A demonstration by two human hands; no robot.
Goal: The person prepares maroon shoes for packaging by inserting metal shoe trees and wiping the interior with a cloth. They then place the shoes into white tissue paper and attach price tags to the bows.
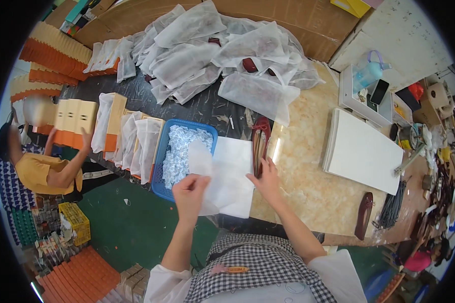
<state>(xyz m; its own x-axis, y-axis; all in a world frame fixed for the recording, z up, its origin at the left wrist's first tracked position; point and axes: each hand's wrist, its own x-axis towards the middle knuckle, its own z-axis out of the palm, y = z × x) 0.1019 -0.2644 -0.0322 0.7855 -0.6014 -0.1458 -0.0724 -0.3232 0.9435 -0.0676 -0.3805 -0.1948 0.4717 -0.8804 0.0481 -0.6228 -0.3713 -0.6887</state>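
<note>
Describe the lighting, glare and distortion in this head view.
Head view: even, soft light; a bright glare streak on the marble tabletop beside the dark red shoe; fisheye bends the table edges, black corners; both hands, left hand and right hand, sharp.

A: Left hand?
B: My left hand (pixel 189 194) pinches a white fabric bag (pixel 199 161) above the white sheets (pixel 232 174), just beside the blue basket (pixel 162 166) of small packets.
A: Right hand?
B: My right hand (pixel 264 179) rests on the dark red flat shoe (pixel 261 139) at the marble tabletop (pixel 308 166) edge. Second shoe (pixel 364 214) lies well apart.
</note>
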